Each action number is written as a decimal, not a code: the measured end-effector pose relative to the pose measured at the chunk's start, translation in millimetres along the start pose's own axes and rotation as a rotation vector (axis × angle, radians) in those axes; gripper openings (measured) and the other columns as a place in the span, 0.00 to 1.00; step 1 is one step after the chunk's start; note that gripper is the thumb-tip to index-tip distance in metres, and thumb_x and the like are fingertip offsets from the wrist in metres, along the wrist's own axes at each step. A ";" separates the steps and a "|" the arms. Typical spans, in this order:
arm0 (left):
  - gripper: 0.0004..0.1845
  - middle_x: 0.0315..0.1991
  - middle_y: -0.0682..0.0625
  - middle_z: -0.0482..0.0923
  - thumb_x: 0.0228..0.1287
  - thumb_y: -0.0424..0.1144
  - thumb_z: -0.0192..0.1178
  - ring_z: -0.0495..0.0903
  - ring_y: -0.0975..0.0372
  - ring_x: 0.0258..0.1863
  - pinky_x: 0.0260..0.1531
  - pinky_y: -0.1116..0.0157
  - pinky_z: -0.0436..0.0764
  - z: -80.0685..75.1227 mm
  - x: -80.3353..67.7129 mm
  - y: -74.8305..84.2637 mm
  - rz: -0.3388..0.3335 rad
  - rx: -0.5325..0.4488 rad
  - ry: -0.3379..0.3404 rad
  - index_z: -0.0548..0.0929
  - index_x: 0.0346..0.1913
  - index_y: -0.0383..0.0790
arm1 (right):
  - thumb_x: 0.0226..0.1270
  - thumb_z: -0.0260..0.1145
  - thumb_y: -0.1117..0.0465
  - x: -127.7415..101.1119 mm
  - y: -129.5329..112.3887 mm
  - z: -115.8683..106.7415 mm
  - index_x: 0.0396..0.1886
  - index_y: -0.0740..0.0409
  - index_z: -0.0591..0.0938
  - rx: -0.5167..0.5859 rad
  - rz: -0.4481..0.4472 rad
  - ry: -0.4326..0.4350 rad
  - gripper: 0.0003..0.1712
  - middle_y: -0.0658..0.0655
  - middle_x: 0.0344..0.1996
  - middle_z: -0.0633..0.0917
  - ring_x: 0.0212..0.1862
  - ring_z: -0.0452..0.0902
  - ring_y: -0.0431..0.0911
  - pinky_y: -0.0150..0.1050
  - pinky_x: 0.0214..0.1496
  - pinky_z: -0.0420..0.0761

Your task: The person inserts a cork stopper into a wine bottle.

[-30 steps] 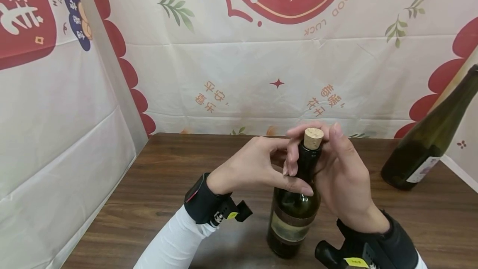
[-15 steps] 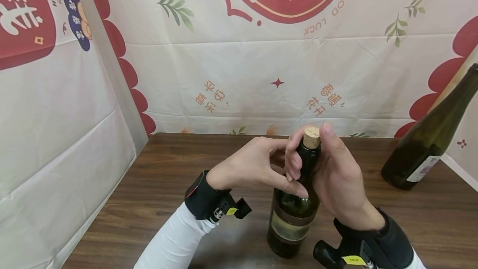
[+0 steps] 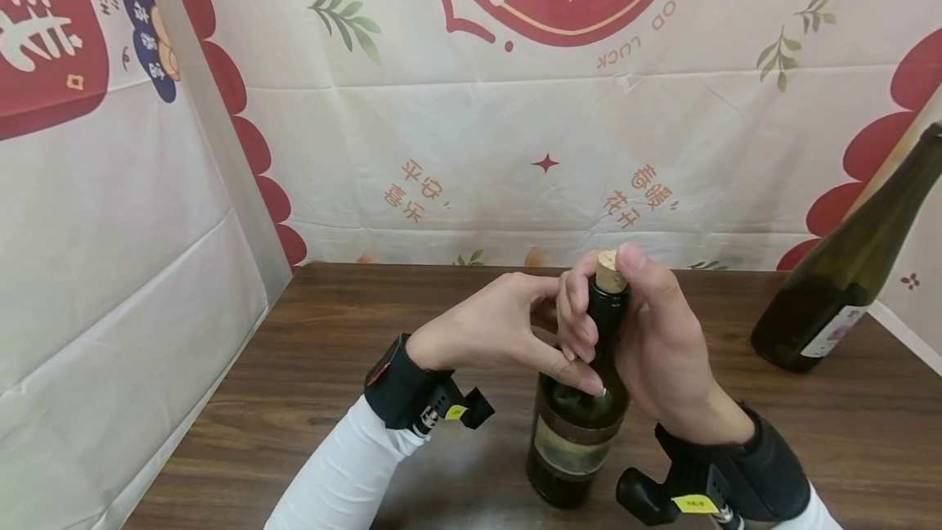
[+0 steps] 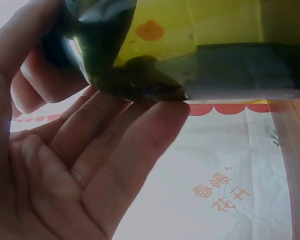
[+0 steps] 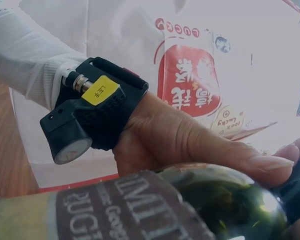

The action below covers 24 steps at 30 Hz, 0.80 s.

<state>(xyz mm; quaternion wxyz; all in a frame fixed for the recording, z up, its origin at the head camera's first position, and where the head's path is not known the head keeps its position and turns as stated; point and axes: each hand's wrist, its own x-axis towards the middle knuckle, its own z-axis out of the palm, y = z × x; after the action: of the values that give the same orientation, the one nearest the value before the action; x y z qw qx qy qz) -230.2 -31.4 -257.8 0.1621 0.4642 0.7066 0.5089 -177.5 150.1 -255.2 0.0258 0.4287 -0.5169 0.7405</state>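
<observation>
A dark green wine bottle (image 3: pixel 577 424) with a pale label stands upright on the wooden table (image 3: pixel 353 350). A cork (image 3: pixel 609 270) sticks out of its mouth. My left hand (image 3: pixel 500 325) holds the bottle at the shoulder, thumb across the front glass. In the left wrist view the left hand (image 4: pixel 90 165) lies against the bottle (image 4: pixel 200 55) from behind. My right hand (image 3: pixel 662 342) wraps the neck, its fingers curled round it and its thumb tip against the cork's side and top. The right wrist view shows the bottle's label (image 5: pixel 140 210) and my left thumb (image 5: pixel 230 155) on the glass.
A second dark green bottle (image 3: pixel 846 276) stands at the right, close to the cloth wall. Printed cloth (image 3: pixel 471 145) closes the back and left side. A black wrist camera (image 3: pixel 434 411) sits on each forearm.
The cork sits a little lower in the neck than a second ago. My right thumb has come up over its edge and the right hand has closed tighter round the neck.
</observation>
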 end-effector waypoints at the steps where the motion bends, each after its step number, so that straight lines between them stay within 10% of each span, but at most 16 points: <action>1: 0.19 0.37 0.56 0.89 0.54 0.31 0.83 0.89 0.61 0.39 0.48 0.58 0.87 0.6 0.3 -0.1 -0.004 -0.005 -0.001 0.87 0.47 0.43 | 0.87 0.31 0.56 -0.3 -0.4 0.3 0.33 0.61 0.78 0.012 0.010 -0.003 0.31 0.56 0.20 0.71 0.19 0.65 0.52 0.48 0.15 0.69; 24: 0.18 0.39 0.58 0.91 0.53 0.32 0.83 0.89 0.61 0.42 0.53 0.59 0.85 4.4 2.4 -1.0 -0.035 -0.032 -0.016 0.90 0.47 0.45 | 0.83 0.30 0.60 0.4 -1.4 5.4 0.29 0.58 0.75 0.031 0.042 0.059 0.28 0.55 0.17 0.66 0.16 0.60 0.49 0.47 0.11 0.65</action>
<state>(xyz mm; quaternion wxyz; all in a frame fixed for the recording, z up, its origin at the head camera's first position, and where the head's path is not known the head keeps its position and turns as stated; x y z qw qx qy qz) -228.9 -26.9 -259.9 0.1841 0.4530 0.7051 0.5136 -173.8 146.3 -253.4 0.0190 0.3961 -0.5132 0.7612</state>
